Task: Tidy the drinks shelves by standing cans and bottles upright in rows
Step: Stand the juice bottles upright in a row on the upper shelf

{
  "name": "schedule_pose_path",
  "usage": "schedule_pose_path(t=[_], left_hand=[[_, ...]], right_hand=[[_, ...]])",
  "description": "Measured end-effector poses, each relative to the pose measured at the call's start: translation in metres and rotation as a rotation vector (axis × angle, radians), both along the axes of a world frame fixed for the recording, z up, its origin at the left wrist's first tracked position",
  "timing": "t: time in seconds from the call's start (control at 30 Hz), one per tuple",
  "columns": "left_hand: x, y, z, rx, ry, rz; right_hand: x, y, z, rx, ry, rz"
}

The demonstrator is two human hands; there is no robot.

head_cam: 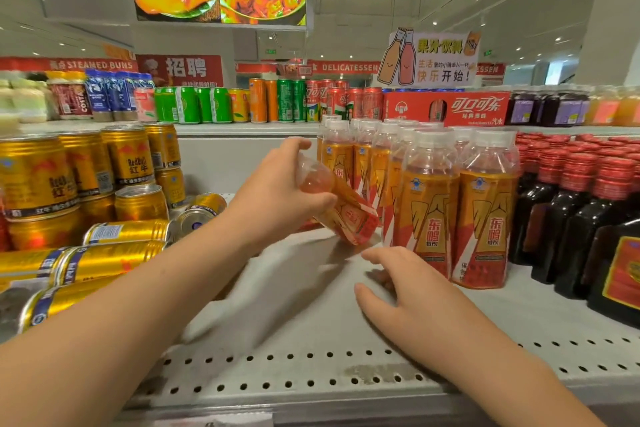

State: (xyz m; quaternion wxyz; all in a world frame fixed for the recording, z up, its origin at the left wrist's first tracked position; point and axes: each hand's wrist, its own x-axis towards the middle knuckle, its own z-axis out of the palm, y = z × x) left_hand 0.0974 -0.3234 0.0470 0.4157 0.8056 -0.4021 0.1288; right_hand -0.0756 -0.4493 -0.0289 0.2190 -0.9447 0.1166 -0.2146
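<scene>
One bottle (341, 208) off vertical: cap up-left, base down-right, low over the shelf (311, 367), just left of the standing row (429, 204). Left hand (277, 191) has its fingers wrapped round the upper half. Right hand (405, 291) lies spread on the shelf, empty, just below the base. Likely next: tip the cap upright and seat the bottle beside the row. Toppled cans (128, 232) lie left.

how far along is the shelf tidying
Done: the orange bottles stand in rows. In hand: the left hand grips one tilted bottle beside them; the right hand is open over the shelf. Left: several gold cans lie on their sides.
</scene>
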Motion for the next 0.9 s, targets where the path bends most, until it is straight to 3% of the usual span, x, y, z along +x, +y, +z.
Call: schedule_pose_path(t=[0.2, 0.37, 0.63, 0.8, 0.9], left_hand=[[0.011, -0.034, 0.017, -0.138, 0.16, -0.149], [0.024, -0.053, 0.023, -0.133, 0.193, -0.196], [0.028, -0.064, 0.029, 0.067, 0.231, -0.287], [0.034, -0.045, 0.021, 0.346, 0.302, -0.261], [0.051, -0.035, 0.021, 0.38, 0.21, -0.117]], right_hand=[[0.005, -0.005, 0.0, 0.028, -0.027, -0.042], [-0.006, -0.006, -0.005, 0.023, -0.05, -0.043], [-0.01, -0.012, -0.001, 0.052, -0.067, 0.055], [-0.011, -0.008, -0.001, 0.096, -0.079, 0.192], [-0.01, -0.005, -0.001, 0.032, -0.058, 0.228]])
